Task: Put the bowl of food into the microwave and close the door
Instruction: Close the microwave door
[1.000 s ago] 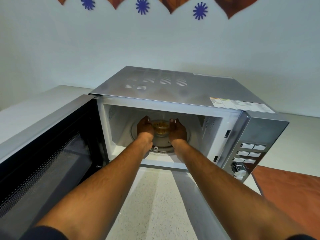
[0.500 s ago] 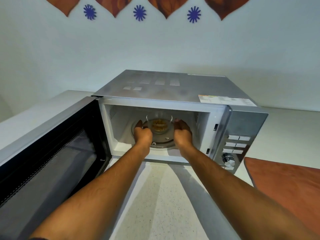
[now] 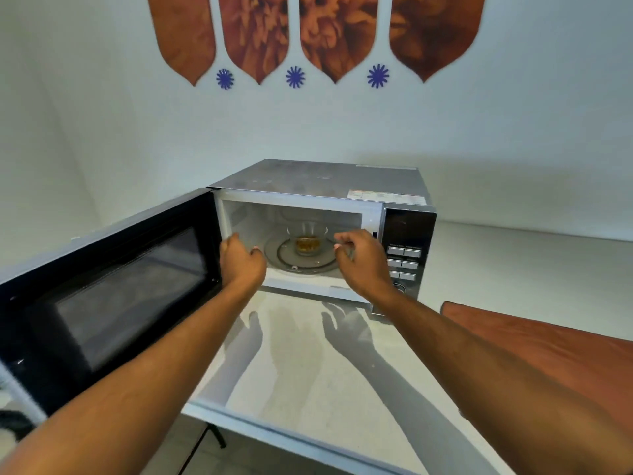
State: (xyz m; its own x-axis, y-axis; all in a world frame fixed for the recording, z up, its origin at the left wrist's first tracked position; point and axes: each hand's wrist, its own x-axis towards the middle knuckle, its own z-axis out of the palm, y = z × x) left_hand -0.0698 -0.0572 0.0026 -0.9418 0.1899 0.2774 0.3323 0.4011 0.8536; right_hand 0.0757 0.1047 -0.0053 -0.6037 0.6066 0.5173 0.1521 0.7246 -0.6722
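A clear glass bowl (image 3: 307, 240) with yellowish food stands on the round glass turntable (image 3: 320, 264) inside the silver microwave (image 3: 318, 186). The microwave's black door (image 3: 113, 289) hangs wide open to the left. My left hand (image 3: 241, 260) is at the front left of the cavity opening, fingers loosely curled, holding nothing. My right hand (image 3: 359, 257) hovers at the front right of the opening, fingers apart and empty. Both hands are clear of the bowl.
The control panel (image 3: 406, 255) with buttons and a dial is right of the cavity. The microwave stands on a white speckled table (image 3: 308, 365). A reddish-brown mat (image 3: 534, 351) lies at the right. The table's front edge runs below my forearms.
Both hands have let go of the bowl and drawn back out of the cavity to its front opening. The bowl stays on the turntable. The view has pulled back and tilted up.
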